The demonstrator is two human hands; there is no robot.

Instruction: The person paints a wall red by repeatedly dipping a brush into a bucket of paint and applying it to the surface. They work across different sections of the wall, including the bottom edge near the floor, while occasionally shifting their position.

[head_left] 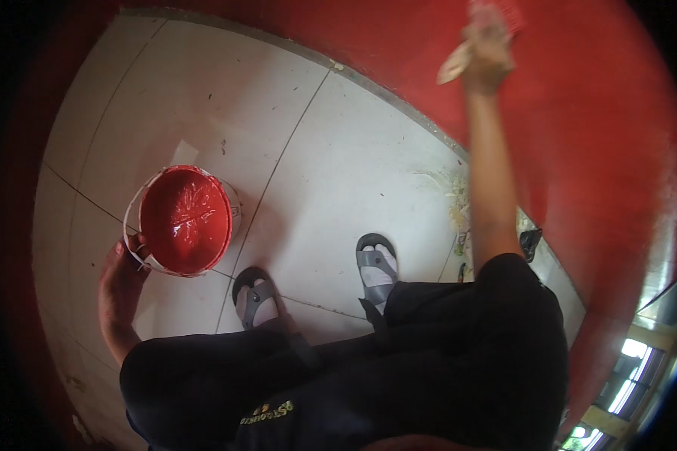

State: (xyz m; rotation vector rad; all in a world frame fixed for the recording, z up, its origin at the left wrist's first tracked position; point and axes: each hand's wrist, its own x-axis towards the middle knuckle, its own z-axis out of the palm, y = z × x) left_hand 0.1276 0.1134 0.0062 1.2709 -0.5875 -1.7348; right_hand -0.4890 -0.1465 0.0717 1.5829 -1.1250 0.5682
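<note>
At the left, my left hand [133, 252] is closed round the handle and rim side of a white paint bucket [235, 210]. Glossy red paint [192, 218] fills its inside. My right arm reaches up to the red wall [579, 113], where my right hand [490, 60] grips a paintbrush [456, 63] with a pale wooden handle. The brush's head lies against the wall at the top of the view, red with paint and smeared by motion.
White floor tiles [331, 203] spread beneath my sandalled feet [376, 274]. A grey strip [399, 101] runs along the wall's base. Pale flakes of debris [459, 203] and a crumpled black piece [530, 242] lie near the wall at right. A window [624, 376] shows at lower right.
</note>
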